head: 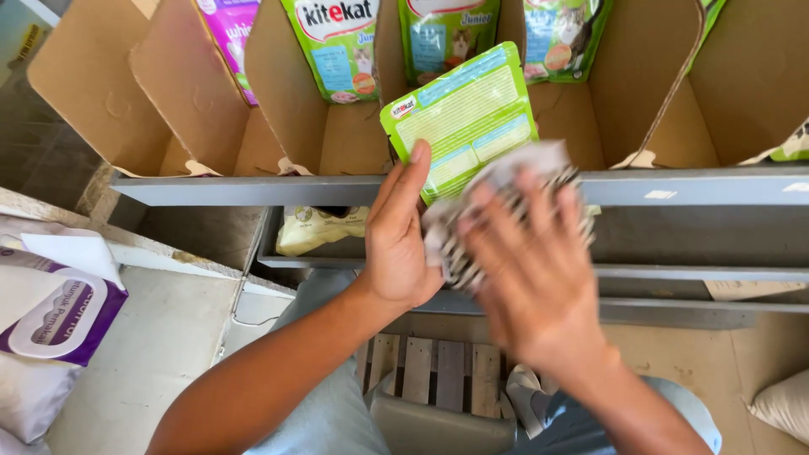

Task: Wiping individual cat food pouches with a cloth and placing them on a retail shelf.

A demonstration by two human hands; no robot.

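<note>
Left hand point(396, 244) holds a green pet-food pouch point(462, 118) by its lower edge, upright above the grey shelf edge point(253, 187). Right hand point(531, 278), motion-blurred, presses a striped cloth point(506, 198) against the pouch's lower right face; grip closed on cloth. Wiping goes best with the pouch pinched firm and flat, strokes running away from the thumb. Cardboard display boxes point(211, 101) with more pouches point(337, 46) stand close behind, crowding the wipe. White-purple bag point(59, 316) lies left.
</note>
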